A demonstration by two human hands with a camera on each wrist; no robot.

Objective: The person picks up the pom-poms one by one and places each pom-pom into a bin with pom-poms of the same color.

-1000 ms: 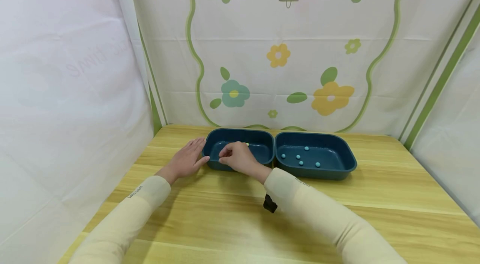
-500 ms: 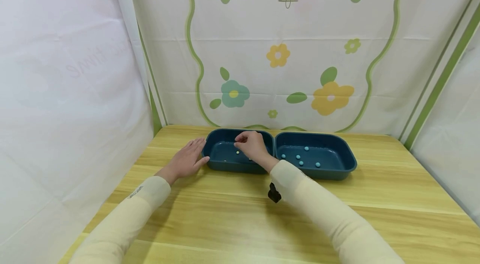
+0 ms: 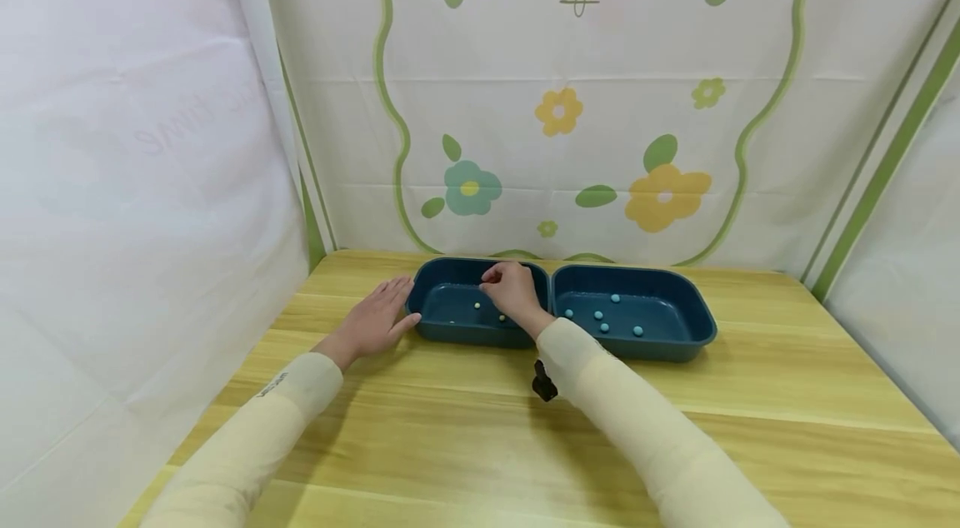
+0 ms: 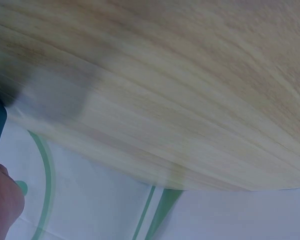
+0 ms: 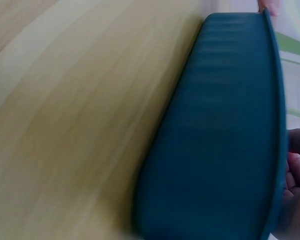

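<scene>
Two dark blue trays stand side by side on the wooden table. At the left end of the left tray (image 3: 457,334), my left hand (image 3: 371,321) rests with straight fingers against the rim. My right hand (image 3: 516,295) reaches over the right part of this tray, fingers curled and thumb and fingertips close together; I cannot tell whether a bead is between them. On the tray's floor lie a yellow bead (image 3: 477,306) and another yellow bead (image 3: 502,318); a third (image 3: 452,322) barely shows over the front wall. In the right wrist view, curled fingers (image 5: 297,172) show behind the tray wall (image 5: 220,125).
The right tray (image 3: 675,349) adjoins the left one and holds several light blue beads (image 3: 604,328). Behind both trays hangs a flower-print cloth (image 3: 558,178), with a white cloth (image 3: 150,220) along the left. The wooden table (image 3: 450,445) extends in front.
My right hand has moved right and back from the front left of the left tray, uncovering yellow beads; the rear bead seen earlier is now out of sight. The left hand stays put.
</scene>
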